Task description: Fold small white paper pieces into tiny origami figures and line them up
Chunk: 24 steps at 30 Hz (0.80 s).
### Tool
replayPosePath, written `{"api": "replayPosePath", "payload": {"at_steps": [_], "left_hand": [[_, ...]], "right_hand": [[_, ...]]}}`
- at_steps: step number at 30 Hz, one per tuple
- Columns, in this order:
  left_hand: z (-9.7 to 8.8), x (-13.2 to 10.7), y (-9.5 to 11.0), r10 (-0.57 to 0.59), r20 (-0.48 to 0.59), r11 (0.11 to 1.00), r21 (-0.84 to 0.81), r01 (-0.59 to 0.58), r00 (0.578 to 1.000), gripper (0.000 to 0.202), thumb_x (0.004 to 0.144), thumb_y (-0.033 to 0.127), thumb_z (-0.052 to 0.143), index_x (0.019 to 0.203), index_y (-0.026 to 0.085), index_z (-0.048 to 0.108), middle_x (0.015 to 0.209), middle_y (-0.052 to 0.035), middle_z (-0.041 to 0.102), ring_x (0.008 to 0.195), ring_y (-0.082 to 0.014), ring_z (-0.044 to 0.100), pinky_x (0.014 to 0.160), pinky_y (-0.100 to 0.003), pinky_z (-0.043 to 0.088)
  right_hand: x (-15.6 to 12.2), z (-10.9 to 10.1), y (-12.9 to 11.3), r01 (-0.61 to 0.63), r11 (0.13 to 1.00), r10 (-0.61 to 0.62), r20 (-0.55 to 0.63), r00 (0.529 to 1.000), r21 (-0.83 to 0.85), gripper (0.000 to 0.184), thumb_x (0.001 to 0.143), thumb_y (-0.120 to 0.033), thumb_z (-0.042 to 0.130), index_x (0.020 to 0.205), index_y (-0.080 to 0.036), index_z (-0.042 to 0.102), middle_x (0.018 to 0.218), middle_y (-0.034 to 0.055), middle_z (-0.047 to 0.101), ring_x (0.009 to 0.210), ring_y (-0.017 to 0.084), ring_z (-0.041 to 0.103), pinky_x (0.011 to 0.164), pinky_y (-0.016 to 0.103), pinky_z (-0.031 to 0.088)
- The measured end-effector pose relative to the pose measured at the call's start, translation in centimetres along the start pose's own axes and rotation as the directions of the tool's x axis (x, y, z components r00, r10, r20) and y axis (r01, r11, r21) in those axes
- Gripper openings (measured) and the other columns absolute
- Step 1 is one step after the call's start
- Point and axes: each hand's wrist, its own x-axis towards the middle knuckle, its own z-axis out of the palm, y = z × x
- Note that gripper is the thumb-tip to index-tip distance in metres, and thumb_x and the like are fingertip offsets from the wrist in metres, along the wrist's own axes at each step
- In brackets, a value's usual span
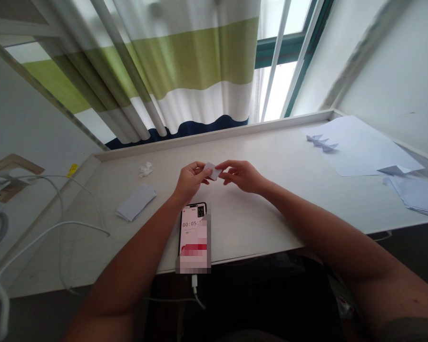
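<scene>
A small folded piece of white paper (212, 170) is held up between my two hands, above the middle of the desk. My left hand (191, 179) pinches its left side, thumb across the front. On the opposite side, my right hand (243, 175) grips the right corner between thumb and index finger. The paper looks like a small square turned on its corner; its back is hidden by the fingers. Below my left hand lies a phone (192, 232) with a running timer, partly blurred out.
Several small folded paper boats (322, 143) rest on a large white sheet (360, 147) at the back right. More paper sheets (417, 194) lie at the right edge. Left are a folded paper stack (136, 202), a crumpled tissue (146, 169) and white cables (57, 228). A curtain (196, 61) hangs behind the desk.
</scene>
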Motion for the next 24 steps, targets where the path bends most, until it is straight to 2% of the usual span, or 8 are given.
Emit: {"api": "replayPosePath", "payload": {"at_steps": [5, 9, 15, 19, 24], "left_hand": [[0.2, -0.3, 0.3, -0.074, 0.12, 0.996, -0.047, 0.08, 0.99, 0.051, 0.07, 0.042, 0.099, 0.101, 0.017, 0.068, 0.082, -0.0034, 0.08, 0.075, -0.018, 0.077, 0.072, -0.029, 0.055], [0.3, -0.4, 0.3, -0.043, 0.113, 0.997, -0.051, 0.049, 0.993, 0.052, 0.069, 0.04, 0.101, 0.102, 0.016, 0.069, 0.081, -0.0028, 0.079, 0.077, -0.0182, 0.076, 0.076, -0.032, 0.056], [0.8, -0.9, 0.4, -0.03, 0.23, 0.999, 0.038, 0.022, 0.973, 0.048, 0.075, 0.039, 0.097, 0.107, 0.015, 0.072, 0.085, -0.0057, 0.08, 0.078, -0.0198, 0.077, 0.075, -0.033, 0.057], [1.1, -1.2, 0.3, -0.035, 0.303, 0.998, 0.054, 0.019, 0.952, 0.043, 0.076, 0.036, 0.097, 0.104, 0.016, 0.071, 0.088, -0.0065, 0.081, 0.08, -0.0191, 0.076, 0.078, -0.034, 0.058], [0.9, -1.2, 0.0, -0.065, 0.328, 0.995, 0.088, 0.038, 0.942, 0.04, 0.079, 0.038, 0.096, 0.104, 0.015, 0.075, 0.095, -0.0102, 0.083, 0.082, -0.0196, 0.076, 0.077, -0.034, 0.057]], "right_hand": [[0.0, 0.0, 0.0, -0.013, 1.0, 0.013, -0.028, 1.0, -0.007, 0.025, 0.096, -0.04, 0.078, 0.109, -0.018, 0.079, 0.091, 0.0061, 0.082, 0.074, 0.019, 0.076, 0.072, 0.037, 0.064], [0.0, 0.2, -0.3, -0.026, 0.997, 0.028, -0.032, 0.999, 0.071, 0.033, 0.092, -0.045, 0.083, 0.107, -0.017, 0.078, 0.092, 0.0071, 0.082, 0.076, 0.019, 0.077, 0.07, 0.035, 0.064], [0.2, 0.4, 0.0, -0.079, 0.971, 0.1, -0.083, 0.992, 0.224, 0.047, 0.087, -0.057, 0.088, 0.105, -0.016, 0.075, 0.086, 0.006, 0.079, 0.066, 0.016, 0.073, 0.061, 0.031, 0.063], [0.3, 0.4, 0.3, -0.105, 0.968, 0.119, -0.047, 0.992, 0.228, 0.047, 0.087, -0.06, 0.086, 0.093, -0.015, 0.076, 0.075, 0.006, 0.077, 0.064, 0.016, 0.071, 0.058, 0.03, 0.061], [0.3, 0.4, -0.3, -0.066, 0.975, 0.089, -0.098, 0.991, 0.213, 0.047, 0.086, -0.06, 0.086, 0.086, -0.017, 0.07, 0.066, 0.0024, 0.07, 0.056, 0.014, 0.065, 0.05, 0.028, 0.054]]}}
